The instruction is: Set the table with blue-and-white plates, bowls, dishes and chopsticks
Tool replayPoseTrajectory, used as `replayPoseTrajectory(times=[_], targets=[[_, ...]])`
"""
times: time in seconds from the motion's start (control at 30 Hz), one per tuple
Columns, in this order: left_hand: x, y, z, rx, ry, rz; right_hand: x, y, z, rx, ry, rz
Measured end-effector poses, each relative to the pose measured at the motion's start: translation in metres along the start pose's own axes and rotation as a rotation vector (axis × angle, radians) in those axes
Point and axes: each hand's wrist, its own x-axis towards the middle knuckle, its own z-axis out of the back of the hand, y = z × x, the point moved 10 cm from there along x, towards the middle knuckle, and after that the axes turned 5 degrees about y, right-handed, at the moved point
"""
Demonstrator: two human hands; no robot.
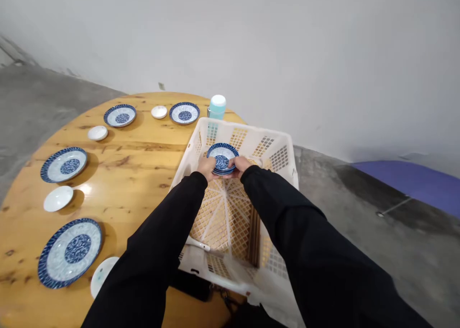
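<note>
Blue-rimmed plate stack (223,157) (just one) in two hands (206,168) (240,166).

Soft, moderately bright light. Shadows fall rightward of 4 blue-rimmed dinner plates (70,252), suggesting light from the left; 1 glare patch (85,189) whitens the wooden table (143,184). The saucer stack (222,154) reads fairly crisp, the white plastic basket (247,128) blurs along its near rim, and wide-angle stretch swells the black sleeves (154,237) toward the bottom edge.
</note>
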Motion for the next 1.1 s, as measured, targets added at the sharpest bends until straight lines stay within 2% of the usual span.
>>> replayPoseTrajectory(times=[0.23,0.53,0.9,1.1], targets=[[0.036,-0.012,-0.005,-0.068,-0.033,-0.029,0.040,0.013,-0.003,0.026,-0.040,0.023],[0.057,-0.017,0.001,-0.033,-0.060,-0.083,0.068,0.010,-0.009,0.031,-0.055,0.027],[0.071,-0.021,0.001,-0.004,-0.030,-0.136,0.076,0.013,-0.007,0.040,-0.078,0.059],[0.075,-0.020,0.002,-0.014,-0.033,-0.167,0.078,0.011,-0.010,0.054,-0.047,0.075]])
